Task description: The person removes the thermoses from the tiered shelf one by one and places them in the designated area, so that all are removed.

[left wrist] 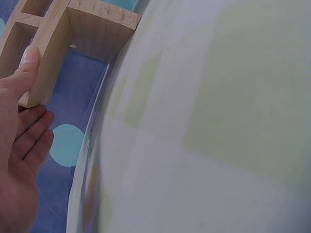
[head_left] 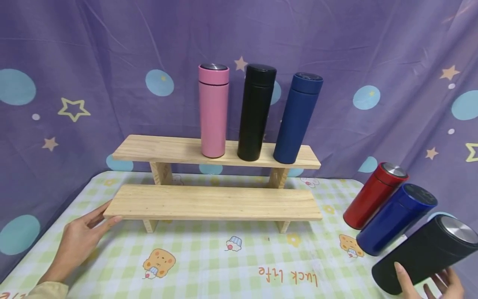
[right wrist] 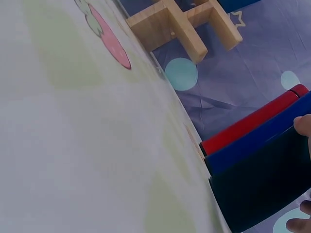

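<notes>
My left hand (head_left: 80, 234) is at the left end of the lower board of a two-step wooden shelf (head_left: 213, 203). Its thumb lies on the board, and the other fingers are beneath its end. At the lower right, my right hand (head_left: 429, 286) is around the lower part of a black thermos bottle (head_left: 422, 253) with a silver lid. The thumb lies against one side, with fingers on the other; in the right wrist view the hand (right wrist: 303, 126) is cut off by the frame edge. Beside that bottle stand a shiny blue bottle (head_left: 393, 220) and a red bottle (head_left: 373, 197).
On the upper board (head_left: 164, 148) stand a pink bottle (head_left: 213, 112), a slim black bottle (head_left: 257, 112) and a matte blue bottle (head_left: 298, 118). A checked tablecloth (head_left: 209, 265) covers the table. A purple curtain (head_left: 112, 50) hangs behind it.
</notes>
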A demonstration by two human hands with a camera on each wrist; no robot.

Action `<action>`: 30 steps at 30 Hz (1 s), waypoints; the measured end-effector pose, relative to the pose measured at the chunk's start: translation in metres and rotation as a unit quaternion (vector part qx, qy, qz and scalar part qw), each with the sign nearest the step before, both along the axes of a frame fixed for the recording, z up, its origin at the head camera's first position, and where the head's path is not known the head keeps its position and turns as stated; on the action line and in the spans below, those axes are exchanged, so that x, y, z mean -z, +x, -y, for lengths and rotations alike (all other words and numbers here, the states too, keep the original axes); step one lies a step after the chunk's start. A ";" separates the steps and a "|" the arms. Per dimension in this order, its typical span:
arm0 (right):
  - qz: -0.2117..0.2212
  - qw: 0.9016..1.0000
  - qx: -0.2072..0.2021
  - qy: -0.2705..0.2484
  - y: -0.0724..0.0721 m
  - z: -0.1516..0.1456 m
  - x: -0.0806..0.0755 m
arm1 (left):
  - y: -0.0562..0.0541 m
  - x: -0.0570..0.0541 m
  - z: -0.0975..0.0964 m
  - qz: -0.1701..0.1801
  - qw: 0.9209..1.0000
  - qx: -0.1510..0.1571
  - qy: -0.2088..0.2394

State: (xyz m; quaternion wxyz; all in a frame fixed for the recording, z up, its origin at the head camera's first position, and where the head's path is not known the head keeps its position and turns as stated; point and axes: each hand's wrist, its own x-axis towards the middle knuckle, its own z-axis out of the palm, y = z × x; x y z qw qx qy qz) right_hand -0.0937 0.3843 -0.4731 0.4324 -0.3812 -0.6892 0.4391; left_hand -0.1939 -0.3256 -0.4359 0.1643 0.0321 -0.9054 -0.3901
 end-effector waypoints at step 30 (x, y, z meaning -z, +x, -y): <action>-0.003 1.000 -0.029 -0.005 0.002 0.009 -0.024 | 0.000 -0.001 0.000 -0.003 1.000 -0.005 0.002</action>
